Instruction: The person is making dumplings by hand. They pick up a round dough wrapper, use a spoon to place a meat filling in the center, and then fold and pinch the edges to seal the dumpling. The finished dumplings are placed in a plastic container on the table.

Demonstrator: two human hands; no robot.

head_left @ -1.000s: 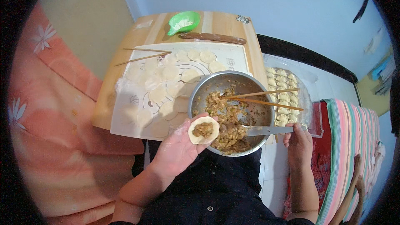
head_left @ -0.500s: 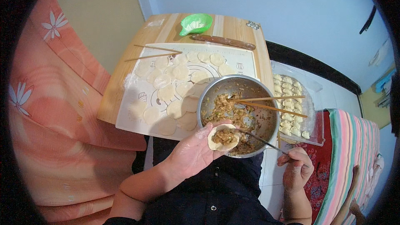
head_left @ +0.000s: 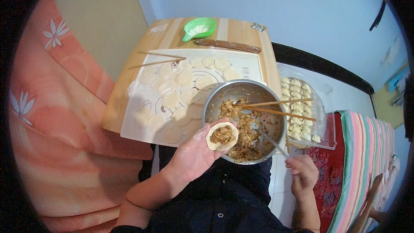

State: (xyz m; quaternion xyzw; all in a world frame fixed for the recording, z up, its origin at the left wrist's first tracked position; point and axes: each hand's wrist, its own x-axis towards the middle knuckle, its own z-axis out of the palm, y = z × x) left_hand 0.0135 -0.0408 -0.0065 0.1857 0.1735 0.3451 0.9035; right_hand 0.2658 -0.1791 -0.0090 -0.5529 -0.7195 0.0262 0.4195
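My left hand (head_left: pixel 192 152) is turned palm up at the near side of the steel mixing bowl (head_left: pixel 281 97). Cupped in its fingers lies a round dumpling wrapper (head_left: pixel 211 141) with a mound of chopped filling (head_left: pixel 223 135) in the middle. To the right of the bowl, my right hand (head_left: pixel 303 170) is closed round the handle of a thin metal spoon (head_left: pixel 272 142). The spoon's tip reaches down into the bowl, among the brown and green filling (head_left: pixel 241 136). Two wooden chopsticks (head_left: pixel 282 102) rest in the bowl and stick out over its right rim.
Flat dough rounds (head_left: pixel 184 78) cover much of the white mat (head_left: pixel 254 67) on the wooden table (head_left: pixel 116 99). Beyond them are a rolling pin (head_left: pixel 228 45), a green flour scoop (head_left: pixel 205 25) and more chopsticks (head_left: pixel 157 63). At right, a plastic tray (head_left: pixel 328 136) holds several rows of dumplings (head_left: pixel 296 108).
The spoon has moved off the filled wrapper, and its tip is now in the bowl. My left hand with the wrapper has shifted slightly left and up.
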